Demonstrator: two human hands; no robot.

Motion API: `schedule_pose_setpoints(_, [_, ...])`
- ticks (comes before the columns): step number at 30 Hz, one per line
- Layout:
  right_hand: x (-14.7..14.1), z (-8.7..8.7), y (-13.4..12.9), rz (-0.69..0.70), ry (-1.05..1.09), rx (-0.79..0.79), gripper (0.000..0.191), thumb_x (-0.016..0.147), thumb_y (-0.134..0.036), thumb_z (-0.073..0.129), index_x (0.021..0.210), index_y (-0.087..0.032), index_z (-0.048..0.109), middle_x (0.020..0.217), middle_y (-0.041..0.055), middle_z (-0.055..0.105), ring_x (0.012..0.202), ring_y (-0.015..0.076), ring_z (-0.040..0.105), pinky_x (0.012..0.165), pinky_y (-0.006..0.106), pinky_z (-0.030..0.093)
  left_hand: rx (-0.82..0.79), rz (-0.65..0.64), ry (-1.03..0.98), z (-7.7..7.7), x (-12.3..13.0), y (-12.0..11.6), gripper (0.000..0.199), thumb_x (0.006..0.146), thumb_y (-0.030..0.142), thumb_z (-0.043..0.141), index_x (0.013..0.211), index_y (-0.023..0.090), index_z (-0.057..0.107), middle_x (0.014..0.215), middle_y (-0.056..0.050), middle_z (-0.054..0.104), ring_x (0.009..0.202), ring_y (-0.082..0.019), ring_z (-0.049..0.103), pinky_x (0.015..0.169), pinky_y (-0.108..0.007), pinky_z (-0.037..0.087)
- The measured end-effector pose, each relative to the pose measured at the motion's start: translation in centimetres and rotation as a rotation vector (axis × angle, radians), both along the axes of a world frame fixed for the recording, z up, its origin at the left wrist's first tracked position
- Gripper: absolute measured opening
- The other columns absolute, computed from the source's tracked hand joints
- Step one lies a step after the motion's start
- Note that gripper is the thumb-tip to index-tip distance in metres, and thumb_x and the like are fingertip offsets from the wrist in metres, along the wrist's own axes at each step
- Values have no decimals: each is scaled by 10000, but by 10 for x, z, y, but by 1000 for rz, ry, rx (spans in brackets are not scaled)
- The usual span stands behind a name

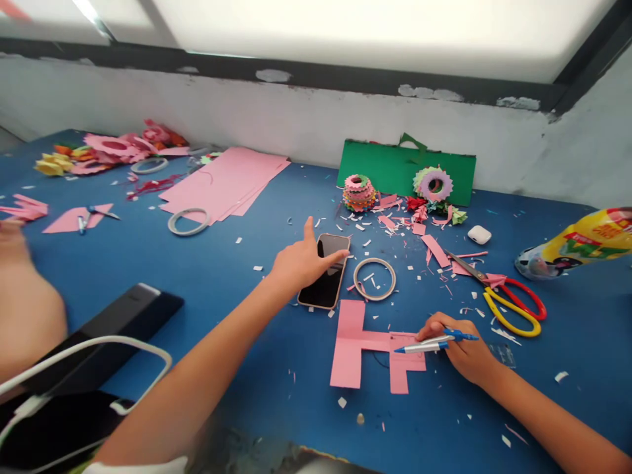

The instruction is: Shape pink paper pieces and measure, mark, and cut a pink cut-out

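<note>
Left hand (301, 262) loose, thumb touching phone (326, 270) on blue table (222, 289); right hand (459, 349) pinching pen (434, 342) over pink paper cutout (355, 342); tape ring (374, 279) beside phone.

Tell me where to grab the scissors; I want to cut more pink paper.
Take the scissors by the red and yellow handle loops, coming from the right. The loops face right and lie flat on the table; the blades point left, partly under pink scraps.
</note>
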State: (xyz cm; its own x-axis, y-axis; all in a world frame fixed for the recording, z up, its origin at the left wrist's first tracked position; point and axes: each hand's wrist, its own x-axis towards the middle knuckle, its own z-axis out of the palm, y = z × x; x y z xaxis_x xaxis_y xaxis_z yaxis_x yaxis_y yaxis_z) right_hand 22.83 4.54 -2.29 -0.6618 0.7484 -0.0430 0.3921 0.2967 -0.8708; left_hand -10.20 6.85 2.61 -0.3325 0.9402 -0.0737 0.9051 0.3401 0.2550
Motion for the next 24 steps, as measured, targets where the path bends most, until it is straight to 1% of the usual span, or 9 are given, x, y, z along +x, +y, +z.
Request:
schedule_pose_setpoints(1, [0, 0, 0, 1, 0, 0, 345, 954, -368, 303, 818, -202, 573, 775, 44, 681, 675, 153, 629, 609, 263, 467, 24, -18, -73, -2, -10, 3, 1014, 724, 746, 402, 1450, 130, 53, 1062, -188, 650, 971, -372, 605, 786, -447, 455])
schedule_pose_setpoints(3, [0, 1, -1, -3, 13, 0, 340, 954, -355, 305, 821, -205, 580, 782, 47, 674, 685, 154, 629, 620, 268, 473, 109, -58, -242, -10, -28, 8, 838, 797, 665, 388, 1427, 155, 174, 1073, -130, 654, 965, -303, 613, 816, -396, 452])
schedule_pose_setpoints(6, [-1, 1, -3, -21, 25, -8, 338, 952, -332, 308, 827, -214, 598, 764, 45, 665, 677, 154, 630, 611, 265, 483, 250, -42, -468, -27, -41, 7, 574, 864, 523, 374, 1303, 153, 392, 1063, -95, 644, 771, -191, 629, 732, -317, 480])
schedule_pose_setpoints(8, [-2, 1, -3, -28, 21, -13, 337, 951, -321, 314, 833, -218, 612, 749, 44, 664, 661, 151, 630, 593, 258, 484, 256, -49, -507, -35, -44, 4, 503, 869, 485, 377, 1241, 156, 454, 1041, -81, 643, 763, -171, 617, 702, -289, 485])
schedule_pose_setpoints(10, [-2, 0, -4, -30, 25, -5, 335, 949, -316, 319, 842, -219, 621, 744, 43, 662, 653, 147, 631, 587, 251, 486, 246, -43, -535, -40, -44, 1, 473, 865, 471, 388, 1210, 162, 484, 1013, -73, 646, 776, -169, 608, 667, -270, 482])
schedule_pose_setpoints(14, [0, -4, -5, -20, 53, 45, 310, 944, -300, 336, 861, -216, 622, 737, 39, 657, 647, 138, 623, 599, 238, 487, 256, -46, -555, -43, -46, 1, 441, 858, 451, 408, 1179, 167, 514, 1009, -68, 641, 755, -159, 593, 629, -247, 466])
schedule_pose_setpoints(17, [1, -7, -6, -5, 68, 100, 292, 942, -280, 345, 873, -211, 620, 744, 37, 661, 648, 129, 622, 606, 225, 485, 296, -74, -549, -47, -48, 3, 411, 853, 439, 430, 1147, 173, 536, 1033, -62, 634, 744, -151, 585, 635, -247, 459])
schedule_pose_setpoints(20, [3, -7, -5, 20, 89, 168, 273, 939, -269, 359, 891, -203, 619, 760, 36, 669, 672, 125, 628, 632, 217, 483, 324, -93, -530, -50, -49, 5, 387, 843, 426, 455, 1116, 171, 554, 1004, -56, 640, 722, -149, 577, 643, -256, 454])
schedule_pose_setpoints(24, [3, -7, -3, 50, 78, 158, 258, 939, -254, 352, 903, -201, 602, 746, 27, 659, 657, 119, 622, 614, 207, 470, 325, -126, -498, -49, -50, 6, 357, 841, 405, 469, 1101, 177, 559, 1004, -49, 637, 709, -142, 562, 633, -255, 446])
